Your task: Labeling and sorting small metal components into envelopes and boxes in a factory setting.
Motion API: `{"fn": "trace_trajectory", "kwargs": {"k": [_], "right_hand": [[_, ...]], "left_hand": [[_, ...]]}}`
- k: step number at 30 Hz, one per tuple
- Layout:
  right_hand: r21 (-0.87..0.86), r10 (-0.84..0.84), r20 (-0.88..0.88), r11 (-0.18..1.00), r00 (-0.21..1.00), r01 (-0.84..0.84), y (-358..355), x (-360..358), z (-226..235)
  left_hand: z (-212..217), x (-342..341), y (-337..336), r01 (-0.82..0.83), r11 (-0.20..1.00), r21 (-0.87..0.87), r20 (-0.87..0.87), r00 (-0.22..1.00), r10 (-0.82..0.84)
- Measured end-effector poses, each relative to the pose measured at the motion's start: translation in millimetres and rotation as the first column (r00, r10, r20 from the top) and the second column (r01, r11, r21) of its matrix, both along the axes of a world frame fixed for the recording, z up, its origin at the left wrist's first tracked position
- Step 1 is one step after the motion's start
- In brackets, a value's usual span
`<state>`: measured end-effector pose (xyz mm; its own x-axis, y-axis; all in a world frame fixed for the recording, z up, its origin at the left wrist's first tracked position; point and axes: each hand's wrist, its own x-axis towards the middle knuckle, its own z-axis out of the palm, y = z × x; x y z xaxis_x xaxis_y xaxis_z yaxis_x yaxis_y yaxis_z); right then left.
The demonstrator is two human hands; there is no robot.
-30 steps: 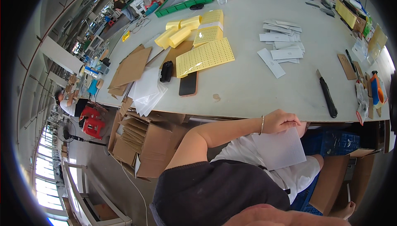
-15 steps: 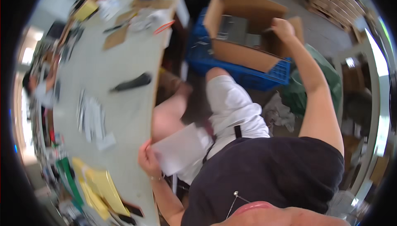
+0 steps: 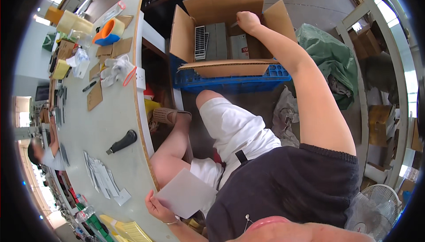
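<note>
Far-left worker: a person in a pale top sits across the table, one arm stretched over it.
White strips: here they are, a loose fan of strips on the tabletop.
Far table end: an orange-and-blue tape dispenser, with white gloves just nearer.
Cutter: a black-handled cutter lies between gloves and strips, well apart from both hands.
Near table side: yellow sheets sit near the left hand.
Left hand: a neat hold, thumb and fingers pinching one corner of the translucent sheet.
Translucent sheet: there it is, out over the lap, right of the table edge.
Cardboard box: flaps up on a blue crate, the box bears grey stacks.
Right hand: in the box's opening, the right hand curls its fingers; something pale shows beside them, but I cannot tell whether it is gripped.
Far right: a green sack slumps beside the box.
Near right: a white fan.
</note>
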<state>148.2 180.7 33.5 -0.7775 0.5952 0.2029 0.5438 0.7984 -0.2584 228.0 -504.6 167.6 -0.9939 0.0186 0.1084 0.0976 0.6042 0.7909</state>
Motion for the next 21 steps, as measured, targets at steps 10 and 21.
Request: {"fn": "trace_trajectory", "kwargs": {"k": [10, 21], "right_hand": [[0.068, 0.131, -0.093, 0.99, 0.987, -0.125, 20, -22, -48], [0.011, 0.143, -0.128, 0.99, 0.981, -0.143, 26, -28, -90]], "left_hand": [[19, -17, 49, 0.149, 0.979, -0.136, -0.038, 0.987, -0.155], [31, -98, 203, 0.701, 0.65, -0.291, -0.087, 0.658, -0.748]]}}
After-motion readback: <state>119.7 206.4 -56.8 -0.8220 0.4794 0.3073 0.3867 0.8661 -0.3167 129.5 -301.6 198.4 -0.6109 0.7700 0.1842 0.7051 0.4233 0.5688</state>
